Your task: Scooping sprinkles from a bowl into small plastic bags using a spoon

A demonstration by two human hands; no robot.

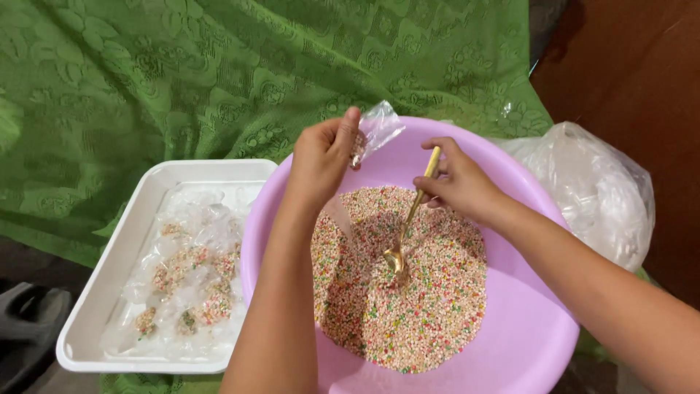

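Over the pink basin [525, 343], L hand [321, 157] pinches a small clear bag [379, 128] at its mouth, fingers closed on the plastic; R hand [459, 182] grips a gold spoon [408, 226], bowl dipped in coloured grains [430, 306]. White tray [146, 190] w/ filled bags [189, 284] sits just left.

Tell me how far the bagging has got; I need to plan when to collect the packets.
Done: several small filled bags lie in the white tray. In hand: the left hand holds a small clear bag over the pink basin, while the right hand dips a gold spoon into the coloured grains. Left: the basin holds a broad layer of grains, so plenty remains.
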